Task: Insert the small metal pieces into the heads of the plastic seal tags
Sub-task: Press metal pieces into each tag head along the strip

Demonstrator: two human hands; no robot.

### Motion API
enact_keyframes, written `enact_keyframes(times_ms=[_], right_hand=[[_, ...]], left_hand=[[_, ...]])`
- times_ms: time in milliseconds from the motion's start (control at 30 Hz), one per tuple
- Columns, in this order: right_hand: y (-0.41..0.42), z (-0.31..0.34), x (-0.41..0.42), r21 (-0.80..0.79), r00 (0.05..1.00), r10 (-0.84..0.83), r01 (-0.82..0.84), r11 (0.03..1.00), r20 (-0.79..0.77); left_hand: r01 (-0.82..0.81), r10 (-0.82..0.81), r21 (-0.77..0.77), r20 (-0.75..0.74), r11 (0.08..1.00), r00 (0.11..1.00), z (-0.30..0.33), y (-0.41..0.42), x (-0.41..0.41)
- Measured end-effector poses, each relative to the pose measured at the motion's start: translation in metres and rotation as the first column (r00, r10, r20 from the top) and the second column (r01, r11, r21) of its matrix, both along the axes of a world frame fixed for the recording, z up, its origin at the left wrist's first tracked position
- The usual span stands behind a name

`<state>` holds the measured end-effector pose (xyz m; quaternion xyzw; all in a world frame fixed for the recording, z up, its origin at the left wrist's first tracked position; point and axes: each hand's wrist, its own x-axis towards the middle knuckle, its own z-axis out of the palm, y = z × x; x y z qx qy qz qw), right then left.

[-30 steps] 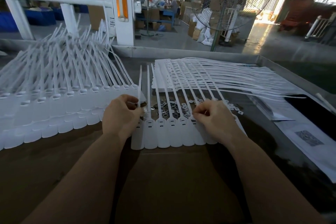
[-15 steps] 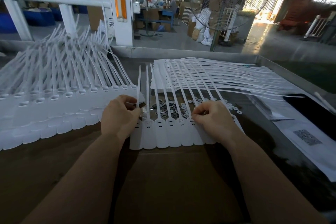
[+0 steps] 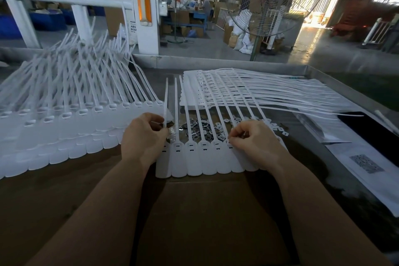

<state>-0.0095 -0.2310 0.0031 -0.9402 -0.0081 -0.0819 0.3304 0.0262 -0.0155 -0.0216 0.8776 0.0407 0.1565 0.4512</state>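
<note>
Tag head under R fingers.

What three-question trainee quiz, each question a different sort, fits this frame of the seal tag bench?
1. True or false: the loose metal pieces lie beyond the heads of the strip of seal tags.
2. Which hand works at the strip's leftmost tag? A) left hand B) right hand
3. Fill in: the big tag pile lies on the person's ____ side.

Key: 1 true; 2 A; 3 left.
</note>
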Motion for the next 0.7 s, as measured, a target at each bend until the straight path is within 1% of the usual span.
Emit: enact_keyframes(times_ms=[167,333,500,700], right_hand=[[0.0018,-0.0021,-0.0002,0.018,1.0,-0.012,0.011,1.0,0.024],[0.0034,-0.0026,0.001,0.03,0.999,-0.033,0.033,0.999,0.013],[0.0036,-0.0005,0.0025,0.091,0.996,-0.089,0.089,0.992,-0.006],[0.0059,0.0004,0.0032,0.129,0.994,-0.1,0.104,0.986,-0.033]], left_hand=[[-0.001,0.001,0.0,-0.002,1.0,1.0,-0.0003,-0.0001,0.0008],[-0.007,0.007,0.002,-0.003,1.0,1.0,-0.0004,-0.0005,0.0011],[-0.003,0.003,-0.004,-0.005,1.0,1.0,-0.0008,-0.0014,0.0021],[-0.009,0.009,0.006,-0.002,1.0,1.0,-0.0002,-0.001,0.0024]])
